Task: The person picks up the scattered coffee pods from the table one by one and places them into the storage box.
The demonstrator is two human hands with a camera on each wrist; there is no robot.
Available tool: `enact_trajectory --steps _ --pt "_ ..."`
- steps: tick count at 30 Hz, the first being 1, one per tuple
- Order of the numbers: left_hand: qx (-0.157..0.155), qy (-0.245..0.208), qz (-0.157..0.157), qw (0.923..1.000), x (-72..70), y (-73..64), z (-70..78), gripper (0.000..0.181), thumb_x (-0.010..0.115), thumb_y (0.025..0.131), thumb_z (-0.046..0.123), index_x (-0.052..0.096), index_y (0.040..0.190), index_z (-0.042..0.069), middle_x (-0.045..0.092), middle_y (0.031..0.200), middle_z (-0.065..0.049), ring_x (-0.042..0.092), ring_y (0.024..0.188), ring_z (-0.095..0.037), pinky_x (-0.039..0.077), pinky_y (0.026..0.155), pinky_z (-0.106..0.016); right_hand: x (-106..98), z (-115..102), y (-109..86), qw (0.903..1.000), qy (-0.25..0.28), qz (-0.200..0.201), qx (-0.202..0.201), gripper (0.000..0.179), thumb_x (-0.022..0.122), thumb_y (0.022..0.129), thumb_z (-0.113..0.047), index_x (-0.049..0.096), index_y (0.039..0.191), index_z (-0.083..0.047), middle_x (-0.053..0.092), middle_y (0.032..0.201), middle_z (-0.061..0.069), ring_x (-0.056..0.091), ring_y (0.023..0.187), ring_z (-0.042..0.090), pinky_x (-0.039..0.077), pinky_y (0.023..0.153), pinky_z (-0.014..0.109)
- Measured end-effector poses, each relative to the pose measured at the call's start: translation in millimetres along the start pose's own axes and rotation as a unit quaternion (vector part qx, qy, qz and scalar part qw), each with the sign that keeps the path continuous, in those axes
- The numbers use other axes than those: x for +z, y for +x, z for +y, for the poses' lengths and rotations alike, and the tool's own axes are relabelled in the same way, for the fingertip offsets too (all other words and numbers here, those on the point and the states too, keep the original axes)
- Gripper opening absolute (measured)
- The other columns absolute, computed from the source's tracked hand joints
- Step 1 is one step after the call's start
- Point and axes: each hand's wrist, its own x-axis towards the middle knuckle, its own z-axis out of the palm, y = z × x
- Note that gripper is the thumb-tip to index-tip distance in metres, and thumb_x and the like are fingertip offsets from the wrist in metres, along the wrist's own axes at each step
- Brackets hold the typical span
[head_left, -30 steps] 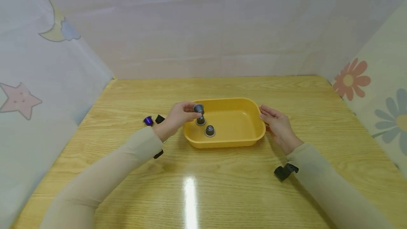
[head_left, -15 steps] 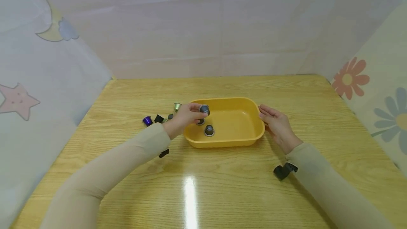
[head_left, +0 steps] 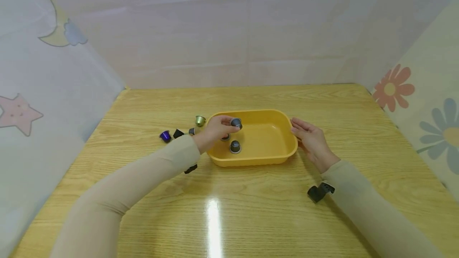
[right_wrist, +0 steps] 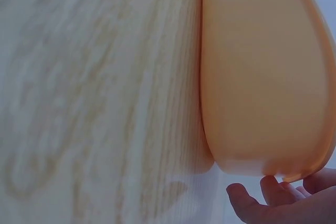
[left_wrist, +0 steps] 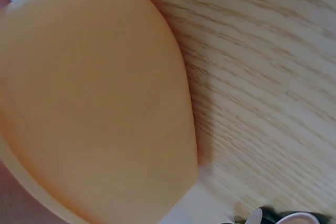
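My left hand (head_left: pixel 215 132) pinches a dark grey coffee capsule (head_left: pixel 236 122) between thumb and fingers, above the left half of a yellow plastic tub (head_left: pixel 269 140). Two dark capsules stand in that half: one capsule (head_left: pixel 235 146) shows fully, the other capsule (head_left: pixel 225 137) is partly covered by the hand. At the tub's right end, my right hand (head_left: pixel 313 142) holds the rim, thumb over it and fingers outside. The right wrist view shows those fingers (right_wrist: pixel 270 187) against the end wall. In the left wrist view the tub's outer wall (left_wrist: pixel 105 103) hides the held capsule.
Left of the tub lie a purple capsule (head_left: pixel 165 136), a black capsule (head_left: pixel 178 133), a gold-green capsule (head_left: pixel 200 120) and a grey capsule (head_left: pixel 191 131), partly behind the left arm. The wooden table (head_left: pixel 251 210) meets patterned cloth walls at the back and sides.
My left hand has moved right over the tub with the grey capsule still pinched, bringing the gold-green capsule into view. The right hand and tub have stayed in place.
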Motion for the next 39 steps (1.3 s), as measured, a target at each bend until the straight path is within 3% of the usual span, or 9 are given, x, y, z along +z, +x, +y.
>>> enact_trajectory --steps 9,15,21,25,31,39 --pt "0.022 0.002 -0.001 0.9998 5.7 0.9 -0.5 0.047 0.065 0.094 0.008 0.050 0.138 -0.002 0.051 0.140 -0.013 0.047 0.128 -0.027 0.039 0.107 -0.038 1 0 1.2 1.0000 -0.007 0.001 0.003 0.054 0.049 0.102 -0.010 0.030 0.153 -0.010 0.029 0.156 0.008 0.037 0.138 0.018 0.051 0.085 0.016" --pt "0.045 0.012 0.008 0.9989 0.4 -4.4 -0.6 0.043 0.064 0.095 0.007 0.052 0.135 -0.004 0.054 0.136 -0.017 0.050 0.125 -0.029 0.042 0.105 -0.039 -1 1 1.2 0.9999 -0.012 0.003 0.004 0.054 0.050 0.102 -0.011 0.030 0.153 -0.010 0.030 0.156 0.008 0.039 0.137 0.017 0.051 0.084 0.016" --pt "0.053 -0.025 0.019 0.9981 -17.1 -12.7 -0.9 0.043 0.061 0.096 0.005 0.050 0.136 -0.003 0.053 0.136 -0.019 0.051 0.123 -0.029 0.041 0.105 -0.041 -4 1 -0.2 0.9999 -0.014 -0.004 -0.001 0.054 0.048 0.103 -0.010 0.028 0.153 -0.009 0.028 0.157 0.008 0.035 0.139 0.019 0.050 0.088 0.016" --pt "0.055 -0.035 0.045 0.9969 -31.3 -17.8 -1.8 0.043 0.060 0.097 0.005 0.049 0.137 -0.003 0.053 0.137 -0.019 0.051 0.125 -0.028 0.041 0.105 -0.039 -5 0 -0.3 0.9999 -0.015 -0.004 -0.003 0.054 0.048 0.103 -0.011 0.028 0.153 -0.008 0.027 0.157 0.008 0.035 0.139 0.019 0.050 0.088 0.017" --pt "0.053 -0.036 0.074 0.9952 -53.3 -30.8 -3.0 0.044 0.059 0.097 0.006 0.047 0.139 -0.002 0.051 0.138 -0.019 0.051 0.125 -0.030 0.040 0.107 -0.040 -4 -1 0.2 0.9999 -0.016 -0.001 -0.001 0.055 0.049 0.103 -0.011 0.028 0.153 -0.008 0.028 0.157 0.008 0.036 0.139 0.019 0.050 0.086 0.016" --pt "0.065 -0.019 0.106 0.9920 -77.2 -46.1 -16.4 0.044 0.059 0.098 0.009 0.048 0.139 0.000 0.054 0.136 -0.019 0.050 0.125 -0.028 0.038 0.108 -0.039 -6 -1 -0.2 0.9999 -0.011 -0.002 0.001 0.054 0.049 0.103 -0.012 0.029 0.153 -0.010 0.027 0.157 0.007 0.036 0.139 0.018 0.050 0.086 0.015"
